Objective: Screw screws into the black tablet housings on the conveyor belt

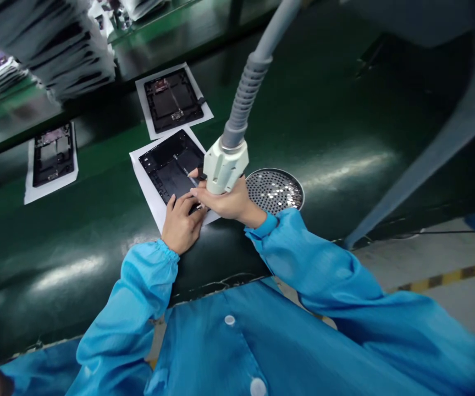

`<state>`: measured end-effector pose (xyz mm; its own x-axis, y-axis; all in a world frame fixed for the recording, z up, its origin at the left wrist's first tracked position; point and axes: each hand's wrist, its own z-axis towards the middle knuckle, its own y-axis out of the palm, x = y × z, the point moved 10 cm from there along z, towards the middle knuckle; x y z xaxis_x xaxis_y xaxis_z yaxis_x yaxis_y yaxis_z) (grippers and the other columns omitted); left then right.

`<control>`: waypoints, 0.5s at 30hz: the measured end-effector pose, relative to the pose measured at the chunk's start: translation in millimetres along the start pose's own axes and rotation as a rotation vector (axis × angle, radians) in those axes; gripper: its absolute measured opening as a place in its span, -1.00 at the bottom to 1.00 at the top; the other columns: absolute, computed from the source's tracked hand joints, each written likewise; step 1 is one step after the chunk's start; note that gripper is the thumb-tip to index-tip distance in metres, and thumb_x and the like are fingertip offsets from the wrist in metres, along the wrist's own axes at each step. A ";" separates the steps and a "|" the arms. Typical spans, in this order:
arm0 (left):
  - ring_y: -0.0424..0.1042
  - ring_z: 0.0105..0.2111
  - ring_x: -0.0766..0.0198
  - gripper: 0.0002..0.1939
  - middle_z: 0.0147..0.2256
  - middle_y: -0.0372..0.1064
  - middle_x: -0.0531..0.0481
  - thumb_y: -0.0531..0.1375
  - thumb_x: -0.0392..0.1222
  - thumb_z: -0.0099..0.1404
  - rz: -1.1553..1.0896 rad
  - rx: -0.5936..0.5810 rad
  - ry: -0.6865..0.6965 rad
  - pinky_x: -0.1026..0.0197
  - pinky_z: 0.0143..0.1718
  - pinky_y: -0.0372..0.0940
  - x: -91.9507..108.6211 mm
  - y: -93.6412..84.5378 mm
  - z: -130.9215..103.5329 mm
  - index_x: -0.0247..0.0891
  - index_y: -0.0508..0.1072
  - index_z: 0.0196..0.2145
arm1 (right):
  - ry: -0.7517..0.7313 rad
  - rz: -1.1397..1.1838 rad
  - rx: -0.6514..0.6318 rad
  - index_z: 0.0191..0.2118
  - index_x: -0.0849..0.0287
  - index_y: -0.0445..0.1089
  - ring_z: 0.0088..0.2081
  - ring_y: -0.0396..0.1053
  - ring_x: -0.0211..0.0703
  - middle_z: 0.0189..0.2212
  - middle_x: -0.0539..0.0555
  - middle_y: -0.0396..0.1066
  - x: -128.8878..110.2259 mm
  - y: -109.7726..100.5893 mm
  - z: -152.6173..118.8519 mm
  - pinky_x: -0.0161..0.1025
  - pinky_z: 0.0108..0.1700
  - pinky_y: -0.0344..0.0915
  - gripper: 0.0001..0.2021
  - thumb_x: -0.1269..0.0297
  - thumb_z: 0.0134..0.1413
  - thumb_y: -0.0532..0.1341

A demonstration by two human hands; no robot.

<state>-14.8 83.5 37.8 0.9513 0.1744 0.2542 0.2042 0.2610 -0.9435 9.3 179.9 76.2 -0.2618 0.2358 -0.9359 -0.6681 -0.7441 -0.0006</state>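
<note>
Dark green, glossy worktop (97, 231) carries a black, flat, rectangular tablet-like housing (163, 176) on a white paper sheet (149, 190), directly in front of the person. Two similar units, a black rectangular assembly on paper beyond it (188, 88) and a black rectangular assembly on paper to the left (54, 157), lie nearby. To the right sits a round, perforated, shiny metal plate (276, 187).

Left hand (182, 226): fingers loosely bent and slightly spread, tips at the near edge of the housing. Whether they pinch a small part cannot be told. Right hand (231, 203): thumb and forefinger reach over the near right corner, a small gap apart; the other fingers are largely hidden, so any hold cannot be confirmed. A white, faceted plastic nozzle (226, 168) on a grey, ribbed hose (248, 91) covers part of this hand; contact is unclear.

Handling (judged): the housing is probably light, thin and fairly stiff, with a smooth face that may slip on paper. Treat the exposed inner parts and thin strip as fragile. Grip by opposite outer edges; avoid pressing the middle.
</note>
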 end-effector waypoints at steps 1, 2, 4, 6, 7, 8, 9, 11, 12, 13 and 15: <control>0.24 0.11 0.02 -0.73 -0.01 0.37 -0.17 0.05 -0.18 0.38 -0.004 0.010 0.002 -0.23 0.18 0.04 -0.6 -0.7 -0.5 -0.14 0.54 -0.12 | 0.001 0.009 0.002 -0.25 0.16 0.44 -0.42 0.41 -0.20 -0.51 -0.01 0.41 0.3 0.7 0.7 -0.17 -0.27 0.43 -0.77 0.29 -0.13 0.28; 0.25 0.12 0.02 -0.73 -0.01 0.37 -0.17 0.05 -0.19 0.38 -0.009 0.020 0.002 -0.23 0.18 0.05 -1.6 -1.3 -1.1 -0.13 0.54 -0.11 | 0.004 0.017 -0.001 -0.25 0.16 0.44 -0.43 0.40 -0.20 -0.52 -0.01 0.40 0.0 1.3 1.7 -0.18 -0.28 0.43 -0.77 0.28 -0.13 0.28; 0.25 0.12 0.03 -0.74 -0.01 0.37 -0.16 0.06 -0.19 0.38 -0.024 0.043 -0.003 -0.22 0.18 0.05 -4.5 -2.8 -2.4 -0.12 0.53 -0.11 | 0.016 0.027 -0.001 -0.29 0.15 0.43 -0.45 0.39 -0.20 -0.55 -0.02 0.37 -2.7 -1.2 4.6 -0.19 -0.35 0.42 -0.80 0.27 -0.13 0.28; 0.25 0.13 0.03 -0.75 -0.02 0.38 -0.16 0.08 -0.19 0.37 -0.039 0.069 0.002 -0.22 0.18 0.06 -6.6 -4.3 -3.8 -0.13 0.53 -0.10 | 0.038 0.029 0.007 -0.32 0.15 0.42 -0.48 0.38 -0.19 -0.57 -0.03 0.36 -7.5 -10.5 8.7 -0.20 -0.42 0.40 -0.82 0.26 -0.14 0.29; 0.26 0.13 0.02 -0.75 -0.02 0.38 -0.16 0.08 -0.19 0.37 -0.043 0.081 0.009 -0.22 0.18 0.06 -7.1 -4.8 -4.4 -0.14 0.53 -0.10 | 0.049 0.028 0.019 -0.32 0.14 0.41 -0.51 0.36 -0.20 -0.59 -0.03 0.34 -10.0 -18.7 11.3 -0.20 -0.45 0.39 -0.82 0.25 -0.13 0.29; 0.26 0.13 0.02 -0.75 -0.02 0.38 -0.16 0.09 -0.19 0.37 -0.044 0.092 0.016 -0.22 0.18 0.07 -7.3 -5.3 -5.0 -0.15 0.53 -0.11 | 0.054 0.023 0.042 -0.31 0.13 0.40 -0.54 0.34 -0.21 -0.61 -0.04 0.33 -12.8 -29.6 14.4 -0.20 -0.48 0.38 -0.82 0.25 -0.12 0.30; 0.27 0.13 0.02 -0.76 -0.02 0.39 -0.17 0.09 -0.20 0.37 -0.042 0.102 0.024 -0.22 0.18 0.07 -7.2 -5.6 -5.6 -0.16 0.53 -0.11 | 0.047 0.012 0.076 -0.31 0.12 0.39 -0.58 0.31 -0.23 -0.63 -0.06 0.31 -15.6 -42.9 17.9 -0.20 -0.51 0.36 -0.82 0.25 -0.11 0.30; 0.28 0.13 0.02 -0.76 -0.02 0.39 -0.17 0.10 -0.20 0.36 -0.036 0.116 0.032 -0.21 0.17 0.09 -7.4 -6.0 -6.4 -0.18 0.53 -0.12 | 0.017 -0.022 0.161 -0.31 0.10 0.37 -0.64 0.26 -0.26 -0.66 -0.09 0.27 -18.7 -72.8 25.4 -0.21 -0.56 0.34 -0.82 0.26 -0.11 0.31; 0.29 0.12 0.02 -0.77 -0.02 0.39 -0.17 0.10 -0.20 0.36 -0.035 0.121 0.030 -0.21 0.17 0.09 -7.9 -6.0 -6.7 -0.17 0.53 -0.13 | 0.000 -0.044 0.207 -0.32 0.10 0.35 -0.65 0.25 -0.27 -0.67 -0.10 0.25 -18.0 -87.5 29.0 -0.22 -0.57 0.33 -0.81 0.26 -0.11 0.31; 0.29 0.12 0.02 -0.77 -0.02 0.40 -0.17 0.10 -0.20 0.36 -0.036 0.123 0.026 -0.21 0.17 0.10 -8.7 -5.9 -6.9 -0.17 0.53 -0.13 | -0.014 -0.065 0.247 -0.32 0.09 0.34 -0.67 0.24 -0.28 -0.68 -0.12 0.24 -15.8 -100.5 32.2 -0.23 -0.59 0.32 -0.81 0.26 -0.11 0.32; 0.28 0.13 0.01 -0.77 -0.01 0.40 -0.18 0.10 -0.20 0.36 -0.044 0.118 0.017 -0.23 0.17 0.10 -10.1 -5.1 -7.0 -0.16 0.54 -0.13 | -0.032 -0.101 0.298 -0.31 0.09 0.33 -0.68 0.22 -0.29 -0.69 -0.14 0.22 -8.3 -118.9 37.3 -0.24 -0.60 0.30 -0.80 0.26 -0.12 0.32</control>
<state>-23.8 73.8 38.5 0.9459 0.1444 0.2905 0.2186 0.3780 -0.8996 65.0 289.7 97.1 -0.2026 0.3225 -0.9246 -0.8654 -0.5009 0.0149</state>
